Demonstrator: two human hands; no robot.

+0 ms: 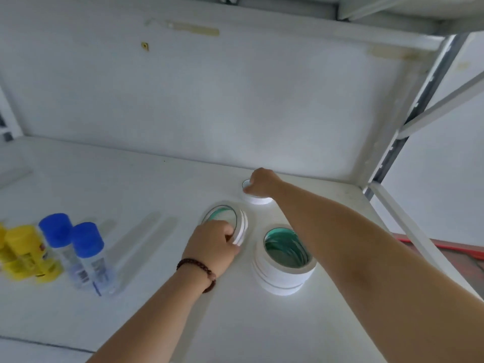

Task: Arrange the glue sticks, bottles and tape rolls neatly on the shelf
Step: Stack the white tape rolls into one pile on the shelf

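Observation:
On the white shelf, my left hand grips a small tilted stack of white tape rolls with green cores, fingers curled over its near rim. Further back, my right hand holds another white tape roll near the back wall, thumb inside its core. A taller stack of white tape rolls stands between my forearms at front right. At the left stand two clear glue bottles with blue caps and several yellow glue sticks.
The shelf's back wall rises just behind the far roll. A metal upright and the shelf's right edge lie to the right. Another shelf board hangs overhead.

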